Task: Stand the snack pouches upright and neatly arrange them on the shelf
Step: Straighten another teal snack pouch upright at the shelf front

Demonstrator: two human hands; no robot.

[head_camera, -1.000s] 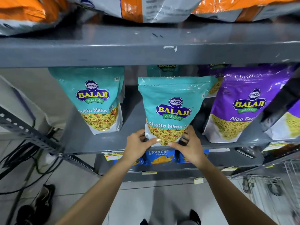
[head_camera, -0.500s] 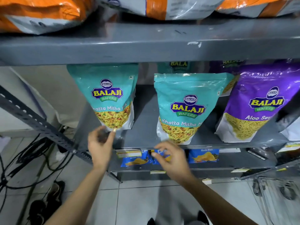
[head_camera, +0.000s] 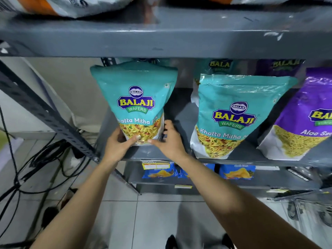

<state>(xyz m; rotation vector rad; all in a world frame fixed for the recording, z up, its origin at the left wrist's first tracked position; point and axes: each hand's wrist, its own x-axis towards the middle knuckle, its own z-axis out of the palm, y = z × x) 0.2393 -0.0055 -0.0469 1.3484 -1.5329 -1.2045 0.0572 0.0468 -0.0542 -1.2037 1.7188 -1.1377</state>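
A teal Khatta Mitha pouch (head_camera: 136,103) stands upright at the left end of the grey shelf (head_camera: 181,119). My left hand (head_camera: 119,143) grips its bottom left corner and my right hand (head_camera: 168,139) holds its bottom right edge. To the right a second teal pouch (head_camera: 231,114) stands upright, free of my hands. A purple Aloo Sev pouch (head_camera: 303,123) stands beyond it at the right edge. More pouches stand behind these, mostly hidden.
A grey upper shelf board (head_camera: 161,35) overhangs the pouches and carries orange and white bags (head_camera: 68,6). A slanted metal brace (head_camera: 45,112) runs at the left. Blue snack packs (head_camera: 158,170) sit on the lower shelf. Black cables (head_camera: 27,169) lie on the floor.
Both hands left the middle teal pouch, moved left and took hold of the bottom of the left teal pouch. The view shifted left as well.
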